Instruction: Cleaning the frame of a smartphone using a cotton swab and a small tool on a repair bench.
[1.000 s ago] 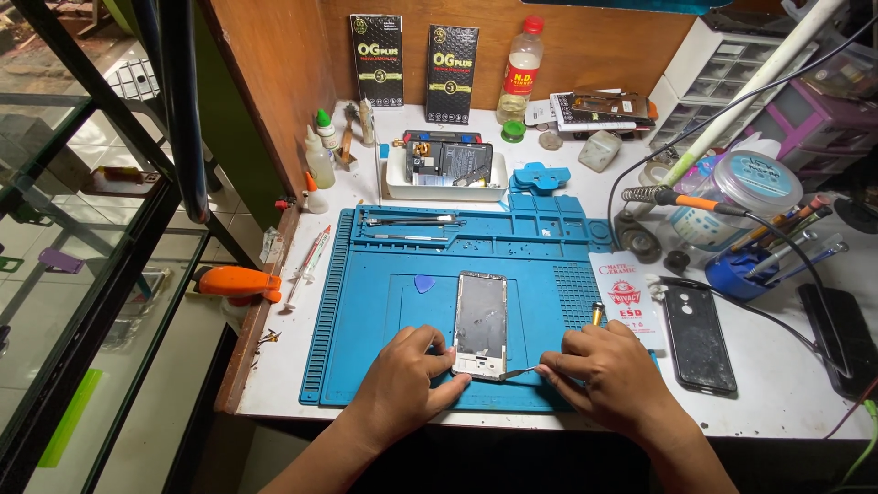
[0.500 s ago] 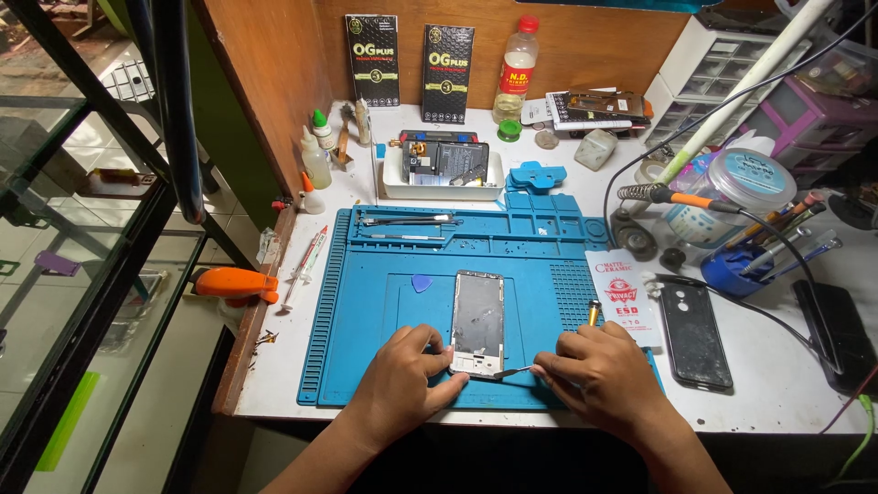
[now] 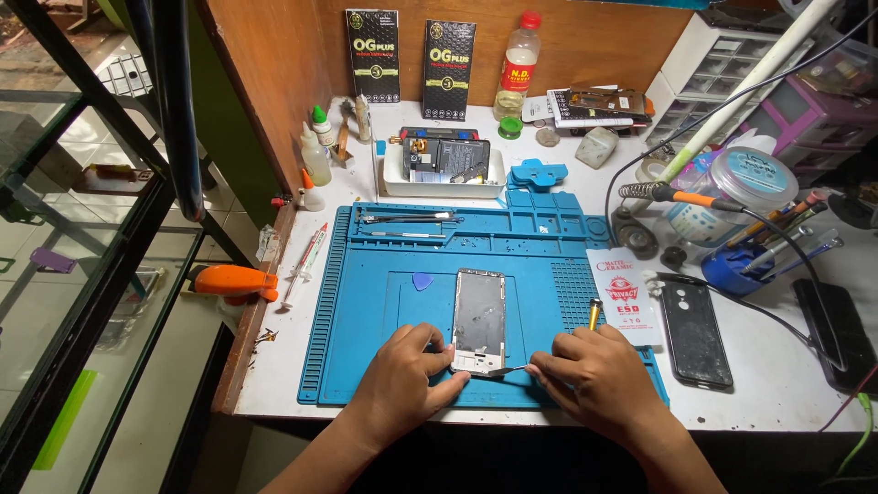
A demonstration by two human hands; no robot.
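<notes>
On the white bench (image 3: 786, 384) a blue mat (image 3: 366, 311) is covering most of the work area, and the phone frame (image 3: 478, 320) is lying flat near its front edge, long axis pointing away from the person. Behind the mat, a white tray (image 3: 393, 183) is holding dismantled parts; a dark phone (image 3: 695, 331) is resting face-down to the right, just off the mat, beside a white packet (image 3: 622, 291).

Left hand (image 3: 402, 380) is bracing the frame, fingers curled against its lower left corner and thumb lying along the bottom edge. Right hand (image 3: 594, 380) is pinching a thin metal tool (image 3: 512, 370), tip touching the frame's lower right corner; a yellow-handled driver (image 3: 594, 314) is lying just behind the knuckles.

Assessment: the frame is appearing light, thin and rigid, yet liable to bend or crack if levered hard. Its glossy panel is likely slippery, and the mat is probably supplying some grip. Holding it by the side rails or corners is judged safest, keeping pressure off the panel. A small blue pick (image 3: 422, 281) is sitting apart, left of the frame's top.
</notes>
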